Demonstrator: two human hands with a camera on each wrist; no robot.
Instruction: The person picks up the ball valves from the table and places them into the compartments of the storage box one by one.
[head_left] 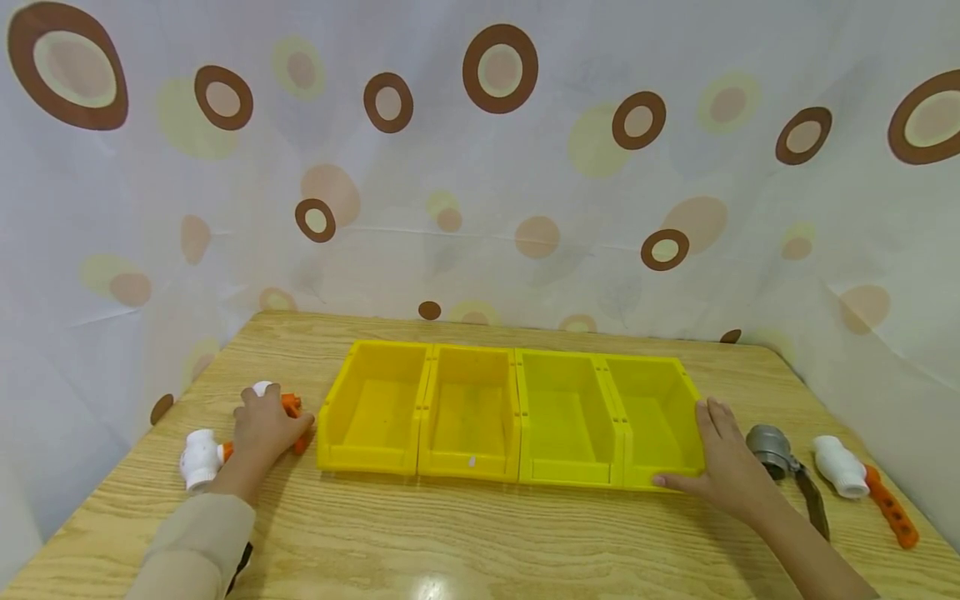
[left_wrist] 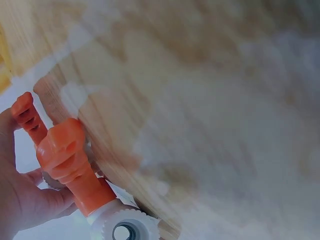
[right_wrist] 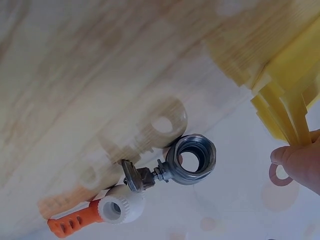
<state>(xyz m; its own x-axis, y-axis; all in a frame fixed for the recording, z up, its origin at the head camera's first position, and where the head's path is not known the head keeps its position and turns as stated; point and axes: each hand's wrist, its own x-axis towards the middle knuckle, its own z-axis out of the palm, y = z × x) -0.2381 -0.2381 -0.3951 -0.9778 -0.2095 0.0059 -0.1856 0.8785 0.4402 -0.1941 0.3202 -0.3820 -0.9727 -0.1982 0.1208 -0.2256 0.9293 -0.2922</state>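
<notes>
My left hand [head_left: 264, 423] is over a white plastic ball valve [head_left: 261, 387] with an orange handle [head_left: 292, 406], left of the bins, and its fingers curl down around it. In the left wrist view, the thumb and fingers are at this valve's handle [left_wrist: 31, 117]; a nearer valve [left_wrist: 62, 150] partly hides the grip. My right hand [head_left: 731, 462] rests on the right end of a row of several yellow bins [head_left: 468, 467], fingers extended along the side wall and thumb out at the front corner. In the right wrist view, fingertips touch the bin's edge [right_wrist: 295, 120].
Another white ball valve [head_left: 201, 458] lies by the left forearm, its orange handle partly covered. Right of the right hand are a metal ball valve [head_left: 768, 446] with a dark lever and a white valve [head_left: 840, 467] with an orange handle. A patterned curtain [head_left: 480, 192] surrounds the wooden table [head_left: 450, 533].
</notes>
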